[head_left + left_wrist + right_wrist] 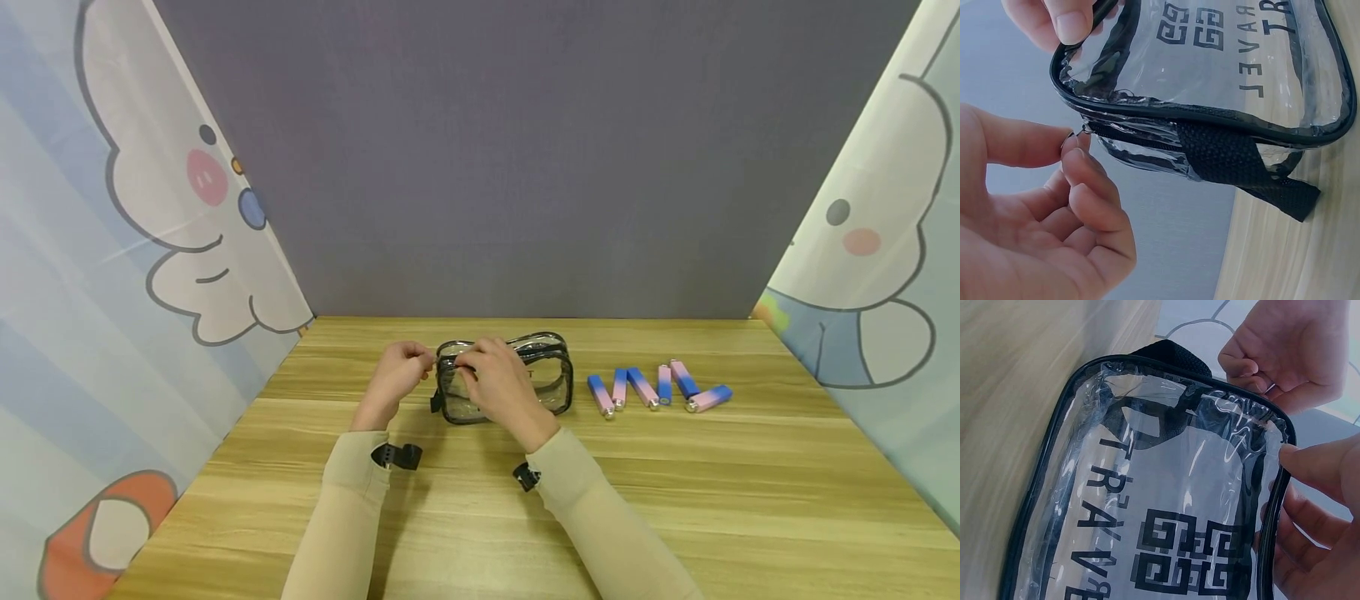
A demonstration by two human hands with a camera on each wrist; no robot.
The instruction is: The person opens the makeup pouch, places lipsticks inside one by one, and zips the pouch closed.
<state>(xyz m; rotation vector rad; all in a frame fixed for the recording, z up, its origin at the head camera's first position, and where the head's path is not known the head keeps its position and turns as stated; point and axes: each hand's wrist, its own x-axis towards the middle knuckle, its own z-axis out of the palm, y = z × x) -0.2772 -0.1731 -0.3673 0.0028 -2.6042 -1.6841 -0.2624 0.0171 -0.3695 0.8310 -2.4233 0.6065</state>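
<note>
A clear plastic zip pouch [551, 392] with black piping and dark lettering stands upright on the table. At its left end my left hand [402, 371] pinches the small metal zipper pull [1079, 133] between thumb and forefinger. A black fabric strap [1219, 153] crosses that end, just below the zipper. My right hand [498, 383] grips the pouch's top front edge near the same corner, thumb on the near side and fingers behind the piping. Through the clear front no contents show.
Several pink-and-blue tubes with silver ends, such as the rightmost tube [708, 399], lie right of the pouch on the wooden table [480, 517]. A grey panel [525, 167] rises behind. Cartoon-printed curtains [150, 250] hang on both sides.
</note>
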